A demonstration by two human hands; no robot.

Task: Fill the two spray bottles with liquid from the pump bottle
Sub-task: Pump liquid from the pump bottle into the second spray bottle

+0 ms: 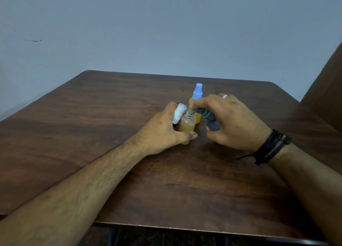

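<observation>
Evidently steadying it for filling, the left hand (166, 129) grips the open spray bottle (187, 126); right hand (235, 123) clasps the pump bottle (210, 118) just beside it.

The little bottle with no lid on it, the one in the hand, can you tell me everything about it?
The open spray bottle is small, see-through plastic, holding orange-yellow liquid nearly up to its shoulder. Its neck is bare, with no cap on. It stands upright on the wooden table. The left hand grips it, thumb across the front, and also holds a white cap beside it. The right hand tips a dark pump bottle so its tip meets the opening. Behind stands a blue-topped bottle.
</observation>
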